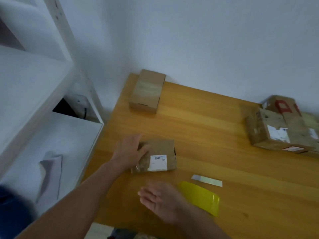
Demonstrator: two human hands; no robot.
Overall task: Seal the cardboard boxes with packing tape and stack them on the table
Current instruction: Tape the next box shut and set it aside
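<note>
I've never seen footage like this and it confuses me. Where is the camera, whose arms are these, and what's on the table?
No machine here: a person wears a wide-angle camera on the head, looking down at their own two arms. The left hand rests on the left end of a small labelled box; blur hides whether it grips. The right hand is open, holding nothing, beside a yellow tape roll. Also on the wooden table: a pale flat strip, a far-corner box and bigger worn boxes on the right. White shelves stand left.
</note>
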